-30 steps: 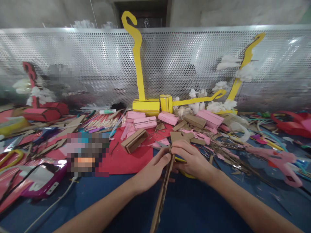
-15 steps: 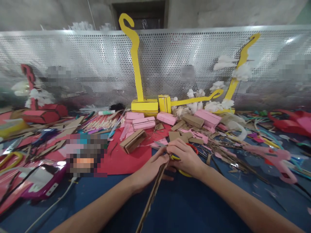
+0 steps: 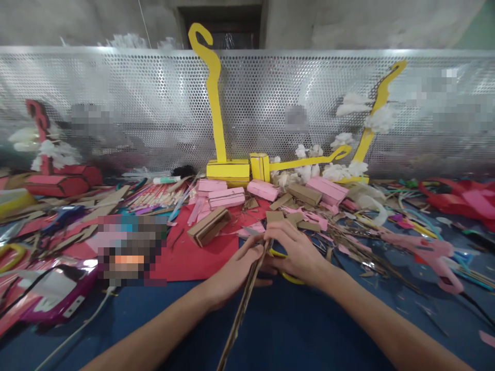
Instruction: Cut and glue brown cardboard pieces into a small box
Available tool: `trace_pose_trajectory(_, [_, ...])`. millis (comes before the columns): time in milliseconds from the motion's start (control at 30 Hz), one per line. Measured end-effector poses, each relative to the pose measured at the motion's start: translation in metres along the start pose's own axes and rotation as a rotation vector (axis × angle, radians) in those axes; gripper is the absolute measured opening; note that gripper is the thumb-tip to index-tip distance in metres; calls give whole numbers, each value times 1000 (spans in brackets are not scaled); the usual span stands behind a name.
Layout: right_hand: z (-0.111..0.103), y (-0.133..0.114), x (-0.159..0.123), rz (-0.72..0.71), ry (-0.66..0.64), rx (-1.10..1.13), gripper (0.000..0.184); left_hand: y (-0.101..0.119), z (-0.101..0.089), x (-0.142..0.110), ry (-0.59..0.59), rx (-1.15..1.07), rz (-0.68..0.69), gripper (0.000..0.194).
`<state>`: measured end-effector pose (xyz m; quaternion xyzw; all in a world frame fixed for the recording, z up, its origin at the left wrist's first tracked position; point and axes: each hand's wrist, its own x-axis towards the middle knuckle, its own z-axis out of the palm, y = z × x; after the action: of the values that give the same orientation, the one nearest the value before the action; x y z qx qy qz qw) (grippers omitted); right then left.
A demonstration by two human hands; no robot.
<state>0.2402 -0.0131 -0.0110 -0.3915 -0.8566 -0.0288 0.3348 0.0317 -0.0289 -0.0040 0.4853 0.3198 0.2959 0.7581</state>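
Note:
A long, narrow cardboard strip (image 3: 240, 312), seen edge-on, slants from the bottom edge up to my hands. My left hand (image 3: 235, 265) pinches it near its far end from the left. On the other side my right hand (image 3: 296, 252) has its fingers bent over the same end. Scissors with a yellow handle (image 3: 292, 278) lie on the table partly behind my right hand. Just past my fingertips is a flat cardboard piece (image 3: 275, 217). A small cardboard box (image 3: 209, 226) rests on red sheet material (image 3: 204, 265), left of my hands.
Yellow hooked shapes (image 3: 216, 103) on box bases stand at the back before a perforated metal panel (image 3: 135, 93). Pink boxes (image 3: 227, 197) and cardboard scraps fill the middle. A pink glue gun (image 3: 429, 255) lies right; a purple power strip (image 3: 58, 299) and a blurred-out device lie left.
The view has shifted slightly, so things sit a little further left. The strip's near end has swung left, while both hands stay at its far end.

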Motion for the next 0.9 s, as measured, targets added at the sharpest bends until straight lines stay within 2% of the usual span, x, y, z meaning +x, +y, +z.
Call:
trace_pose_trajectory(67, [-21, 10, -2, 222, -41, -56, 31, 3, -1, -2, 26, -14, 8, 48])
trace_pose_trajectory(100, [-32, 17, -5, 369, -86, -100, 26, 6, -2, -3, 31, -14, 10, 49])
trace_pose_trajectory(133, [-42, 25, -10, 433, -139, -123, 18, 9, -3, -5, 32, -12, 13, 48])
trace_pose_trajectory(233, [-60, 46, -32, 501, -269, -155, 14, 16, -4, -11, 10, -8, 32, 45])
trace_pose_trajectory(367, [-58, 59, -58, 586, -339, -210, 5, 23, -4, -17, -32, -49, 58, 43])
trace_pose_trajectory(533, [-60, 58, -59, 674, -380, -220, 10, 35, -3, -24, -263, -307, 55, 43])
trace_pose_trajectory(600, [-60, 58, -56, 666, -363, -226, 14, 38, -3, -24, -281, -381, 56, 45])
trace_pose_trajectory(667, [-57, 60, -52, 646, -350, -240, 17, 38, -5, -20, -187, -426, 83, 44])
trace_pose_trajectory(800, [-51, 63, -48, 646, -363, -250, 6, 28, -21, 3, 168, -357, 263, 37])
trace_pose_trajectory(833, [-53, 64, -47, 650, -365, -249, 5, 25, -27, 9, 217, -302, 324, 38])
trace_pose_trajectory(900, [-61, 63, -46, 652, -357, -247, 5, 20, -37, 18, 257, -235, 336, 38])
